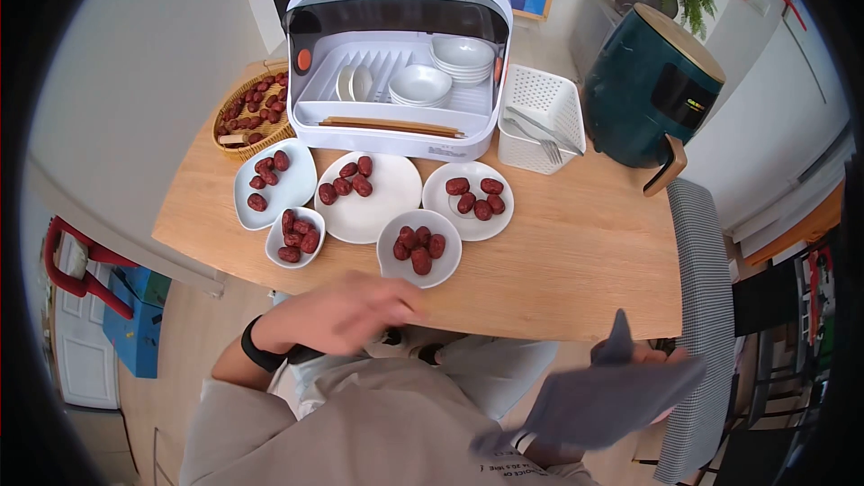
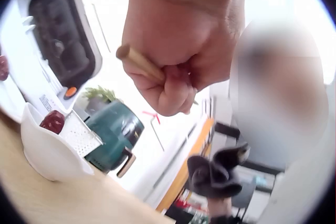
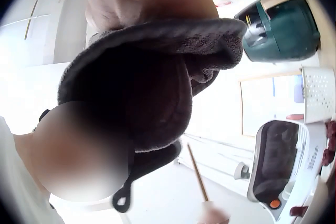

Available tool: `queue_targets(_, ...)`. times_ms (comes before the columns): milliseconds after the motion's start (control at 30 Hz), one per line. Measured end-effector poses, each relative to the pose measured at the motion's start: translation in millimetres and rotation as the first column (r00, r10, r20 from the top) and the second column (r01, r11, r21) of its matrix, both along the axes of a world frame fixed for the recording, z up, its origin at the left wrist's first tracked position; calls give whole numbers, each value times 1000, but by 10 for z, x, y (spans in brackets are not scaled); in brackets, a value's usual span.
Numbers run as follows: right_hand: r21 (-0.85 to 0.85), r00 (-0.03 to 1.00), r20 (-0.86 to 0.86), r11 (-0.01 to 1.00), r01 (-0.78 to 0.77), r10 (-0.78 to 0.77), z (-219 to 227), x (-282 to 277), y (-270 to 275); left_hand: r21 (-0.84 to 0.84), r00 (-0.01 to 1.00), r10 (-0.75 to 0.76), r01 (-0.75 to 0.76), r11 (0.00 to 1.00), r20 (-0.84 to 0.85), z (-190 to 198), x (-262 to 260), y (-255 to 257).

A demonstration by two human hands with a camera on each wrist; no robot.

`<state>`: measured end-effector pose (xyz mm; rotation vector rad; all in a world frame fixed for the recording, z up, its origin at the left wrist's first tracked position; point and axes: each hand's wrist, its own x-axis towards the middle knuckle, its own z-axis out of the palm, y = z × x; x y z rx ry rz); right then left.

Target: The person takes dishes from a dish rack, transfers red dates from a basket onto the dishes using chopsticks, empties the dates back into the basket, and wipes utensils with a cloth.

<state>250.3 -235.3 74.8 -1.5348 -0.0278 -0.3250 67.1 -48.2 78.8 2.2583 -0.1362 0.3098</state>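
Observation:
My left hand is near the table's front edge, just below a white bowl of red dates. In the left wrist view its fingers curl round a wooden chopstick, whose end sticks out beside the hand; the right wrist view also shows the slim chopstick pointing up. My right hand is past the table's front right corner and holds a dark grey cloth. The cloth hangs in loose folds and hides most of the fingers.
More dates lie on two white plates, a square plate, a small bowl and in a wicker basket. Behind stands a dish box with bowls and chopsticks. A white basket with forks and a green air fryer are right.

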Motion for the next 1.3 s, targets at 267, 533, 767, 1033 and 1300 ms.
queue_targets(267, 16, 193, -32, 193, -981, 981, -549, 74, 37, -790, 804, 396, 142, 596, 443, -171, 613, -557)
queue_targets(533, -321, 598, 110, 597, -735, 794, -581, 318, -179, -817, 533, 672, 65, 573, 514, 27, 318, 235)
queue_targets(767, 179, 913, 171, 899, -399, 371, -1103, 1240, 6, 434, 749, 636, -643, 631, 185, -186, 517, 1808)
queue_targets(1033, 184, 914, 122, 896, -404, 387, -1388, 1309, -1, 633, 829, 559, -427, 646, -12, -284, 961, 2131)
queue_targets(1300, 67, 908, 137, 911, -407, 395, -1379, 1295, 51, 639, 954, 284, -277, 717, 95, -25, 2499, 1666)
